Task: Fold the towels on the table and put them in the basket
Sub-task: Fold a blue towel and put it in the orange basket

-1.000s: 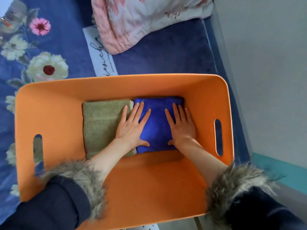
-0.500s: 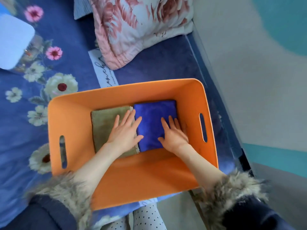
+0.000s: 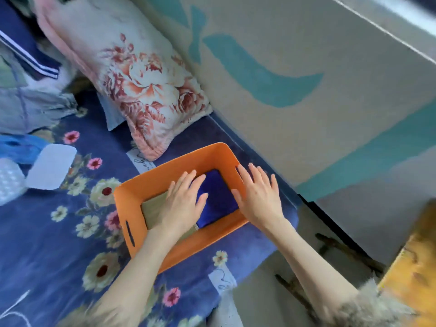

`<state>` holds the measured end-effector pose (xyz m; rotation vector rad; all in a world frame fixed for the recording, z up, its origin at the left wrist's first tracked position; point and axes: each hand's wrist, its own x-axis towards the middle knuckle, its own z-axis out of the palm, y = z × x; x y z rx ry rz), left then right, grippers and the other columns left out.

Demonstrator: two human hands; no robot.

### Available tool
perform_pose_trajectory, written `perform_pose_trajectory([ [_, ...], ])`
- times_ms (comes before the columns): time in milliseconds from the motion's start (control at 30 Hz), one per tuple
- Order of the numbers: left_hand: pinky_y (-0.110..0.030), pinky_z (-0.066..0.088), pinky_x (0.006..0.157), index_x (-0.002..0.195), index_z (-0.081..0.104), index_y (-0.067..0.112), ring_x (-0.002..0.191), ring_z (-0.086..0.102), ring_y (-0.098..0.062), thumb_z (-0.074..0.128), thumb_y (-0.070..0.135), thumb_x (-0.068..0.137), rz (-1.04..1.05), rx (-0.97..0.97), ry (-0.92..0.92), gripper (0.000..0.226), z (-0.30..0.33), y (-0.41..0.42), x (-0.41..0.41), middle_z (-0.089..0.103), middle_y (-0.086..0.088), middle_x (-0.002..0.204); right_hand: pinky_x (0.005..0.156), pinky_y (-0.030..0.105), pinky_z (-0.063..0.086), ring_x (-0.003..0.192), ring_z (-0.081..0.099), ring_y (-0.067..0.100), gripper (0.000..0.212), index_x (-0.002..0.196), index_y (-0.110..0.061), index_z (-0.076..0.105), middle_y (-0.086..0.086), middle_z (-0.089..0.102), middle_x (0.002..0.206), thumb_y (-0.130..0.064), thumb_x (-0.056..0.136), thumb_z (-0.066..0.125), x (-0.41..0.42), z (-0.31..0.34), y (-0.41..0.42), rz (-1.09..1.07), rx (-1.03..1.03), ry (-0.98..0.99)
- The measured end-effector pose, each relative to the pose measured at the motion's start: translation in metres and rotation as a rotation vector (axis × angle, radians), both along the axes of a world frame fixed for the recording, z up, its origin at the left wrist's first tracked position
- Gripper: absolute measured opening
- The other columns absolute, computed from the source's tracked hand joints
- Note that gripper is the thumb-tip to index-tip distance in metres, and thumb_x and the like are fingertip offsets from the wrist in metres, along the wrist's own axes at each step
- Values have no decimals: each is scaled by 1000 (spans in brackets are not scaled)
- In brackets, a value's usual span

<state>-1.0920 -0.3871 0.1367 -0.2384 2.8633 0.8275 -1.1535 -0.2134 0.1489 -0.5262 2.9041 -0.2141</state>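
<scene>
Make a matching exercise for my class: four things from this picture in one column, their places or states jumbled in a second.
1. folded royal-blue towel
2. folded olive-green towel
3. orange plastic basket
4. floral pink pillow

a. leaning beside the wall
b. holds both towels
c. basket's right half
d. basket's left half, under the left hand

Pairs: 1-c, 2-d, 3-b, 4-a

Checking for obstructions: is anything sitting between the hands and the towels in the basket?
Nothing visible. The left hand lies open over the green towel and the edge of the blue towel. The right hand is open over the basket rim, beside the blue towel. Both towels lie side by side inside.
</scene>
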Motion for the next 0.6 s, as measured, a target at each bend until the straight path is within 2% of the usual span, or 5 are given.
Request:
perform_pose_trajectory([
  [167,-36,17,116,142,36,17,142,22,-16,44,25,98,-194,116,104,46,30,34,33,30,-2,152,115,42,18,142,22,21,59,146,-21,26,5,27,153,-40,94,45,75,38,53,-251,-76,44],
  [300,-25,19,112,141,40,17,139,29,-12,47,23,96,-375,193,162,45,45,67,64,37,0,148,113,37,24,139,27,19,56,144,-18,32,5,33,150,-36,93,48,146,53,89,-464,-145,74],
  [367,-24,23,111,139,42,15,137,33,-13,50,20,95,-477,237,169,45,56,89,79,41,-2,146,112,34,27,137,32,19,54,142,-17,36,5,37,147,-35,93,50,185,61,108,-584,-186,101],
  [600,-27,20,112,139,42,13,138,33,-20,52,21,94,-867,206,238,47,84,168,125,42,-7,145,108,34,28,135,34,17,53,142,-19,35,3,38,146,-35,94,48,309,79,166,-950,-193,175],
])
